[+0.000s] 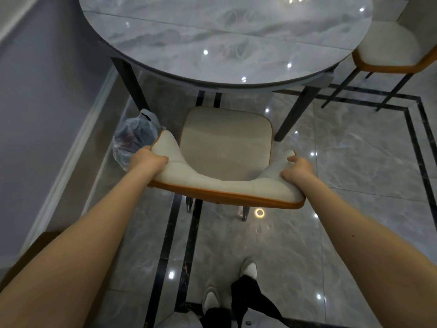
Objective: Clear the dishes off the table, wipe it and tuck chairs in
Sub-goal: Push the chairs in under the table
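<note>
- Glossy marble table [224, 31] shows no dishes; tucking step in hand.
- Left hand [147, 159] and right hand [296, 170] grip the chair [224, 143] backrest, fingers curled.
- Next: push straight between table legs.

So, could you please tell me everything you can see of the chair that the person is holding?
The chair has a cream padded seat with rounded corners and a curved cream backrest edged and backed in orange. Dark thin legs show below its rear. It stands upright on the glossy tiled floor, facing the round marble-look table, its seat front just short of the table's edge, not yet tucked under. The left hand and the right hand grip the two ends of the backrest. A plastic bag sits on the floor beside its left side.
</note>
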A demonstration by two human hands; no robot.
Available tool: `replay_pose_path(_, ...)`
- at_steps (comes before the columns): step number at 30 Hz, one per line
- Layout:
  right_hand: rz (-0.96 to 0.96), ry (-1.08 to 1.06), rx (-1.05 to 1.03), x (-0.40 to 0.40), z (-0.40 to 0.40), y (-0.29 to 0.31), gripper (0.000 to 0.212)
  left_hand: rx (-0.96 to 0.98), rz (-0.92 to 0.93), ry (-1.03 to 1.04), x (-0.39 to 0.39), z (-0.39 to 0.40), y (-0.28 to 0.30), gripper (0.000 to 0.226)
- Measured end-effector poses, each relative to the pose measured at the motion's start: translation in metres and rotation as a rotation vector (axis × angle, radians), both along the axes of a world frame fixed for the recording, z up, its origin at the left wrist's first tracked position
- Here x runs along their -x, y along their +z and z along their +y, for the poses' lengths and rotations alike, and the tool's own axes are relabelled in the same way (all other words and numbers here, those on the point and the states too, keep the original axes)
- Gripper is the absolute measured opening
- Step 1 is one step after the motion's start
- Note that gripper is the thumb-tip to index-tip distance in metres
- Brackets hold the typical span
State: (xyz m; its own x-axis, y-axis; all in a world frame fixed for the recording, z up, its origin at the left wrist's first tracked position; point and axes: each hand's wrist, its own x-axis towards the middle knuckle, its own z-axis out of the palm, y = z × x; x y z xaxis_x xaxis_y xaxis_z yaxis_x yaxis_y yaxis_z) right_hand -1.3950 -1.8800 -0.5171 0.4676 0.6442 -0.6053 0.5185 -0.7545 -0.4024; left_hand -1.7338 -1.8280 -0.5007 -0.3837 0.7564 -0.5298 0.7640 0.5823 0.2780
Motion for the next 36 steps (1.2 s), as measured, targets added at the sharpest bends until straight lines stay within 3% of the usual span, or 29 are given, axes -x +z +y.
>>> replay_pose_path(21, -0.019, 0.135, -0.057, -0.069, 0.222, 0.005, 0.052, -0.042, -0.038, 0.126, -0.059, 0.188, -0.004, 0.067)
replay_pose_path(36, -0.073, 0.140, -0.026, -0.074, 0.251, 0.004, 0.056, -0.018, 0.024, 0.078, -0.066, 0.205, -0.003, 0.058)
